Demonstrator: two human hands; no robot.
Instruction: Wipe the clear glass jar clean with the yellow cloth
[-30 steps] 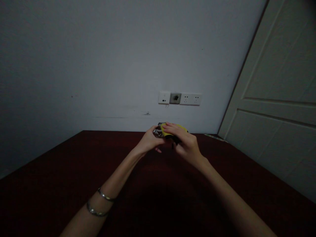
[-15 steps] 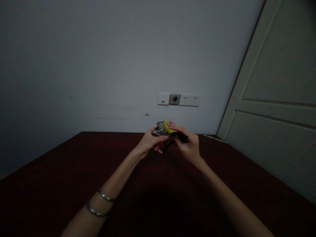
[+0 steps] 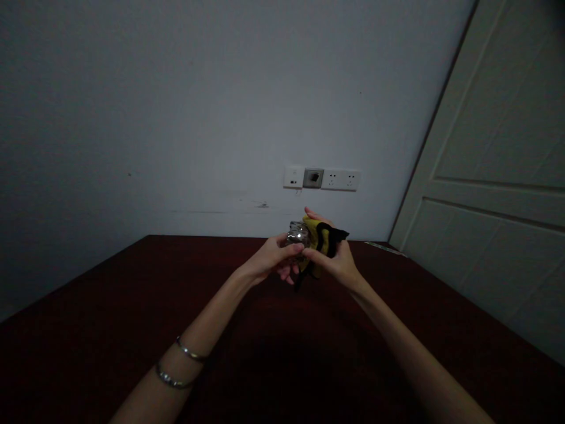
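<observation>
Both hands are raised together above the far part of a dark red table (image 3: 132,306). My left hand (image 3: 269,262) is closed around a small clear glass (image 3: 297,235), gripping it from the left and below. My right hand (image 3: 338,259) is closed on a yellow and black cloth (image 3: 321,238), which it presses against the right side of the glass. Two thin metal bangles (image 3: 179,366) sit on my left forearm. The room is dim, so the glass shows little detail.
A pale wall stands right behind the table, with a row of white sockets and a grey switch (image 3: 322,178). A white panelled door (image 3: 498,194) leans in at the right. A thin flat item (image 3: 384,247) lies at the table's far right corner.
The hands have lifted slightly. The right hand has turned from lying over the glass to holding the cloth against its right side, so more of the cloth and glass shows.
</observation>
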